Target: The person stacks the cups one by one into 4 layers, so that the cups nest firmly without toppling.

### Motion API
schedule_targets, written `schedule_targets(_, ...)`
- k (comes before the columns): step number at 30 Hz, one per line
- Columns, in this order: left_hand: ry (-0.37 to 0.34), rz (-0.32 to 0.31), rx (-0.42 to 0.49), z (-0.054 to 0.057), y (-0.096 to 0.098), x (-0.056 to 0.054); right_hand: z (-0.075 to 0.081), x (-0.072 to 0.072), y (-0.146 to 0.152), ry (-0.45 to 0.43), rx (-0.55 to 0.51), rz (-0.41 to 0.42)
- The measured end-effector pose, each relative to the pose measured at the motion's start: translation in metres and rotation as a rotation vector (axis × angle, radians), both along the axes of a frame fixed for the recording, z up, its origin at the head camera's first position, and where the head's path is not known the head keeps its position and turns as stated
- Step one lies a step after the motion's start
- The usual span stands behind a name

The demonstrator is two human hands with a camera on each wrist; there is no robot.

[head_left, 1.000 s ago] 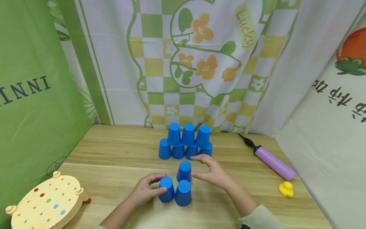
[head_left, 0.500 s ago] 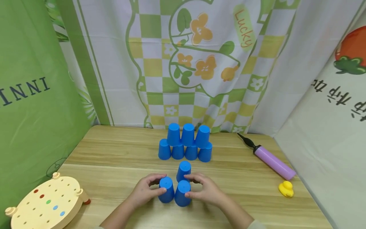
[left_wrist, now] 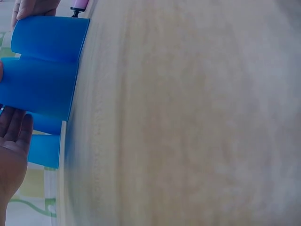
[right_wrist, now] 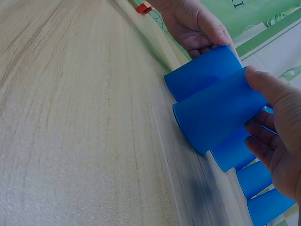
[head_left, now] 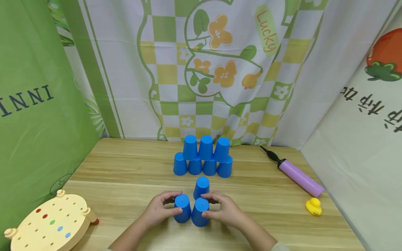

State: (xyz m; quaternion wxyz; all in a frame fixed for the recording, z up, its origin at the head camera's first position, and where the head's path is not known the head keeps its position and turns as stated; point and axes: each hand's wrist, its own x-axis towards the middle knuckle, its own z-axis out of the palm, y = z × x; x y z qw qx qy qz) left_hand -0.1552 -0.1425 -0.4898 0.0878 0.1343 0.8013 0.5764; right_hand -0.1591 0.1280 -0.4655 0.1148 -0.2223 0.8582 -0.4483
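Two upside-down blue cups stand side by side near the front of the table. My left hand (head_left: 156, 210) holds the left cup (head_left: 183, 210) between thumb and fingers. The right cup (head_left: 199, 216) is pinched the same way by my right hand (head_left: 226, 212), thumb in front. In the right wrist view, that cup (right_wrist: 218, 113) appears resting on the table, thumb near its base. Just behind, a third blue cup (head_left: 201, 186) stands upside down, partly covered by the right cup and fingers. Farther back, three blue cups (head_left: 206, 148) sit on a row of several more (head_left: 195, 167).
A purple balloon pump (head_left: 299, 177) with a black nozzle lies at the right, near a yellow rubber duck (head_left: 313, 206). At the left front is a cream pegboard (head_left: 50, 223) with coloured dots. Patterned curtains (head_left: 169, 76) border the wooden table (head_left: 132, 162).
My right hand has come down and left from beside the third cup to grip the front right cup. The left hand stays at its cup, and the cups have not visibly moved.
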Motion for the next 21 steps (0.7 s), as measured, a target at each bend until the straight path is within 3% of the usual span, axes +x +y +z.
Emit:
schedule_targets(6, -0.014, 0.001, -0.003, 0.003, 0.001, 0.001, 0.002, 0.001, 0.002, 0.008, 0.004, -0.008)
schedule_targets(10, -0.001, 0.005, 0.009, 0.012, 0.002, -0.001, 0.010, 0.000, 0.008, 0.024, 0.004, -0.012)
schedule_targets(14, 0.055, -0.005, 0.006, 0.030, 0.002, -0.005, 0.026, -0.001, 0.018, 0.081, -0.005, -0.017)
schedule_targets(21, 0.121, 0.010, -0.005, 0.072, 0.006, -0.022, 0.066, -0.010, 0.035, 0.220, -0.024, -0.036)
